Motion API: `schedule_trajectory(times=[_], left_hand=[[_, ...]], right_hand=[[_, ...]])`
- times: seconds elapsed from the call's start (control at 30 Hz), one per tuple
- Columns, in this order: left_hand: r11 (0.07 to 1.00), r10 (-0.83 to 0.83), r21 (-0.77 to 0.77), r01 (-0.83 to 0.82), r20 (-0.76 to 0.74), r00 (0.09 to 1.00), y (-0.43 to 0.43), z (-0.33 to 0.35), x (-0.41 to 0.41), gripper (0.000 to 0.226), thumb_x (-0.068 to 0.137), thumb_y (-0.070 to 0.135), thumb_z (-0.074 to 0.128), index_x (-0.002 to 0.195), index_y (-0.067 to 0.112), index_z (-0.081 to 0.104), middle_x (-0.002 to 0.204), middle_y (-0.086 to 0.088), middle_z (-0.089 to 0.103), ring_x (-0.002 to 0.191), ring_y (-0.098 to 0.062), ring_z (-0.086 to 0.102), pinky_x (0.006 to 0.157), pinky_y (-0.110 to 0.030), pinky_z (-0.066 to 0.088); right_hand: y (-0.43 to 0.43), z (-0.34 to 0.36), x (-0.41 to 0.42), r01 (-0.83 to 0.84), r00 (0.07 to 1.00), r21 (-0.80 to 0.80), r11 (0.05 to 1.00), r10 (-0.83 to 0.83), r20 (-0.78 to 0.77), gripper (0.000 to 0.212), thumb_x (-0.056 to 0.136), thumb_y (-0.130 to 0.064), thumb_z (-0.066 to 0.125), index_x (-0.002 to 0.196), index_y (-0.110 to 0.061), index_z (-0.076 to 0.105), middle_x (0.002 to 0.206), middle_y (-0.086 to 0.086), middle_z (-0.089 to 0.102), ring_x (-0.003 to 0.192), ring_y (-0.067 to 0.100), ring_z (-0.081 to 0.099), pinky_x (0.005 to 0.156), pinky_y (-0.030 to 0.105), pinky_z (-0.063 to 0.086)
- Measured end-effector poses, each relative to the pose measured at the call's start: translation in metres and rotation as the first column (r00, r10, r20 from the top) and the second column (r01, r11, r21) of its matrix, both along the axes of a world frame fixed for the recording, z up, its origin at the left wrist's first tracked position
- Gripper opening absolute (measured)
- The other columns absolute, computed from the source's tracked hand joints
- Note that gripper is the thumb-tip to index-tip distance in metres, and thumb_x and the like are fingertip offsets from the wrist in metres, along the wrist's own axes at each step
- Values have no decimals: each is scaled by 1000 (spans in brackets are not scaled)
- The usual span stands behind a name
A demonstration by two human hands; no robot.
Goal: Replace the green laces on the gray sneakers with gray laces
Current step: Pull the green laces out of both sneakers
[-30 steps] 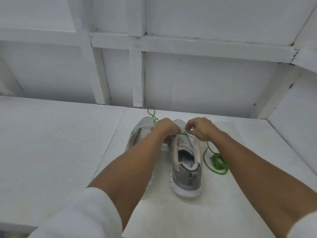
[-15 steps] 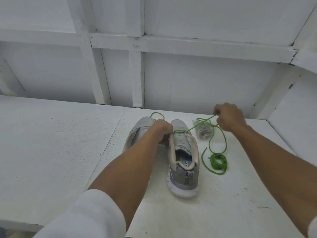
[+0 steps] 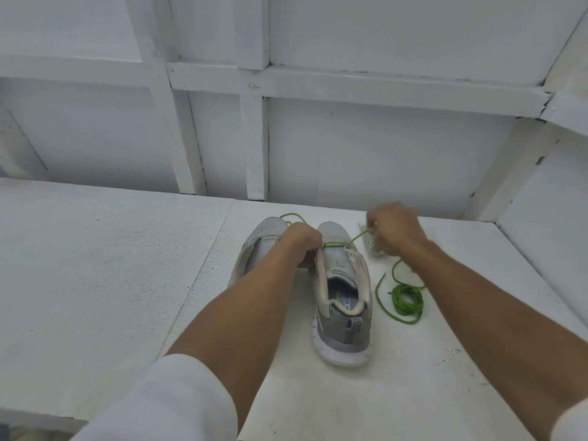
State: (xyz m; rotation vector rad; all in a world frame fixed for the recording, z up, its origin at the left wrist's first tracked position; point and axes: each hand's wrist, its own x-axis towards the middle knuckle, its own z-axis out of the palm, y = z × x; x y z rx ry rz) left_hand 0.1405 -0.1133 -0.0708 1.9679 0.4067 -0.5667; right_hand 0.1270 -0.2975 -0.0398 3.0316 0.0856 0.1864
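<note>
Two gray sneakers stand side by side, toes away from me: the right sneaker (image 3: 345,300) in full view, the left sneaker (image 3: 264,241) largely behind my left forearm. My left hand (image 3: 302,243) grips the right sneaker's upper at its left eyelet edge. My right hand (image 3: 394,229) pinches a green lace (image 3: 358,238) that runs taut from the lowest eyelets up to my fingers. A loose green lace (image 3: 405,300) lies coiled right of the shoe. A small clear packet with gray laces (image 3: 370,246) sits half hidden under my right hand.
The shoes rest on a white board table (image 3: 111,281) with a seam running beside the left sneaker. White framed walls (image 3: 350,148) close the back and right side. A green lace loop (image 3: 294,216) pokes out beyond the left sneaker's toe.
My right hand swung out to the right, drawing the green lace from the shoe, then came back closer to the toe. My left hand kept its hold on the sneaker.
</note>
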Motion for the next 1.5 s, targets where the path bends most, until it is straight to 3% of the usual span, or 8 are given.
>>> schedule_trajectory(times=[0.17,0.3,0.43,0.7,0.93,1.13,1.37,1.5], left_hand=[[1000,-17,15,17,12,1000,0,-4,2,20,91,7,49,72,5,53,83,-15,61,80,-29,61,93,-43,54],[999,-29,20,28,46,999,0,-2,3,21,91,6,50,70,10,49,92,-14,59,91,-30,63,95,-43,53],[999,-30,46,23,152,988,0,-2,6,29,90,8,56,67,16,41,102,-11,55,95,-26,59,95,-43,53],[1000,-2,5,2,28,1000,1,-8,4,18,89,4,51,71,4,54,79,-15,59,75,-30,60,88,-43,56],[1000,-2,23,1,49,999,1,-8,5,18,89,5,52,71,4,54,83,-17,61,76,-30,61,89,-45,55],[1000,-3,20,2,34,999,1,-8,6,21,90,5,51,70,4,52,74,-15,58,68,-28,59,83,-39,56],[1000,-13,0,13,-5,1000,1,-6,3,24,92,6,49,69,6,49,70,-12,53,57,-24,53,70,-35,53],[1000,-7,-1,7,0,1000,1,-6,4,22,93,6,50,71,5,50,71,-12,54,59,-24,54,73,-35,53]], right_hand=[[-39,29,9,283,958,-63,957,-279,67,28,88,-12,52,113,-20,61,117,6,56,115,31,45,95,44,38],[-22,19,13,105,987,27,994,-101,-124,54,90,-24,59,141,-31,42,151,-2,34,138,28,30,110,49,29],[17,-12,8,-88,975,86,992,103,-199,30,91,-34,63,121,-32,62,145,-5,43,140,23,26,112,49,26],[-12,16,2,147,985,-31,989,-144,97,21,84,-11,58,101,-23,64,108,3,61,110,29,50,93,40,42],[-11,5,10,82,995,130,988,-75,-63,59,87,-13,58,141,-28,42,150,2,35,140,29,25,111,54,24],[24,-22,3,-79,978,144,986,105,-178,8,92,-26,62,98,-26,66,137,-5,50,144,25,18,113,54,18],[-33,15,10,258,958,-35,966,-251,136,31,86,-17,58,117,-19,58,126,6,51,128,31,35,106,52,27],[-27,11,14,180,984,48,983,-179,-20,55,89,-20,57,140,-29,39,154,3,26,146,33,9,112,62,12]])
